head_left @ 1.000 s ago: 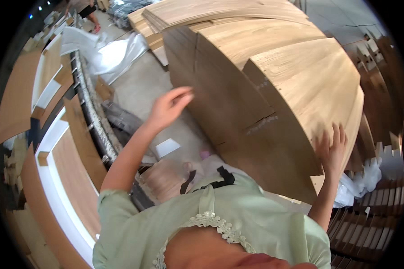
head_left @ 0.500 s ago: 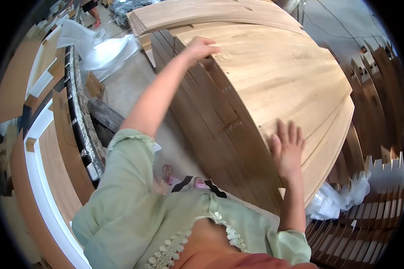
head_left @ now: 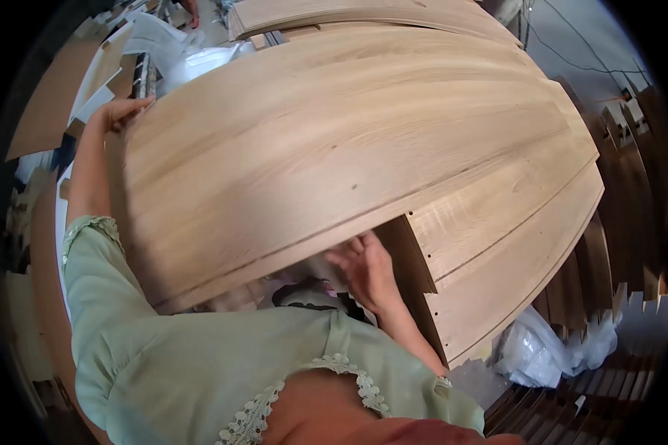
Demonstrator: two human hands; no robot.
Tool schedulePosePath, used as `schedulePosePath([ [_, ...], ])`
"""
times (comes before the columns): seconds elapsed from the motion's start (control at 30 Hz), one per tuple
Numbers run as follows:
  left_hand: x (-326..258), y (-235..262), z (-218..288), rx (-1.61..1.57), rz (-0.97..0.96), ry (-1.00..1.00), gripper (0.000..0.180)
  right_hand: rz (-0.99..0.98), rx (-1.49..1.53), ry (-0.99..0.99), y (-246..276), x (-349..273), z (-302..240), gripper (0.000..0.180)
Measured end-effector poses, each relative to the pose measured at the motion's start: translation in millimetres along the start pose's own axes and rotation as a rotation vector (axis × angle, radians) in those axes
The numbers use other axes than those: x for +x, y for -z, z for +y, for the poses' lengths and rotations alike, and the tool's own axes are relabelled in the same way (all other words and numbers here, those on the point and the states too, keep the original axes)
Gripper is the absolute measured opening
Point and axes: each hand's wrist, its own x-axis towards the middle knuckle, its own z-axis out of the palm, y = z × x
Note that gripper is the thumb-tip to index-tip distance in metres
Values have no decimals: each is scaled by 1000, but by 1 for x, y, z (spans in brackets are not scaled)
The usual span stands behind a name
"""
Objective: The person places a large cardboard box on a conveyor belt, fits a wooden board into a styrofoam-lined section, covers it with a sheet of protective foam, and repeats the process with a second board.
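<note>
A large pale wooden panel (head_left: 297, 148) lies slanting across a stack, its left part jutting out beyond the stack. My left hand (head_left: 124, 113) is closed around the panel's far left corner, thumb on top and the other fingers out of sight below. My right hand (head_left: 369, 271) is at the panel's near edge, close to the stack's side. Its fingers are bent and smeared by motion, so whether they grip the edge is unclear. Under the shifted panel shows another wooden panel (head_left: 508, 230) with small dark holes along its left edge.
Further flat boards (head_left: 371, 13) lie behind the stack. Dark boards (head_left: 631, 185) stand in a row at the right. Clear plastic wrap (head_left: 534, 348) is beside the stack, and white sheeting (head_left: 200, 63) lies at the far left. Cables (head_left: 583, 63) cross the floor behind.
The top panel has slid and turned leftward off the stack, baring the one beneath. My left hand moved left with its corner. My right hand went from the top surface to the near edge.
</note>
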Motion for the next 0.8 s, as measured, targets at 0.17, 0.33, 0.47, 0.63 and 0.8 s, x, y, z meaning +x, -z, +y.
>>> schedulePosePath([
  [0.17,-16,-35,-63,-250,-4,-98,85,117,521,106,-29,47,-15,50],
  [0.33,-45,-51,-87,-128,258,-197,83,121,270,6,-27,84,-18,39],
  [0.47,-75,-35,-103,-23,476,-177,78,157,118,11,-53,74,2,34],
  [0.63,-123,-4,-165,-27,617,-91,77,-8,7,21,-110,53,19,55],
  [0.8,-168,4,-266,-88,672,85,77,-285,-41,-49,-150,59,32,62],
])
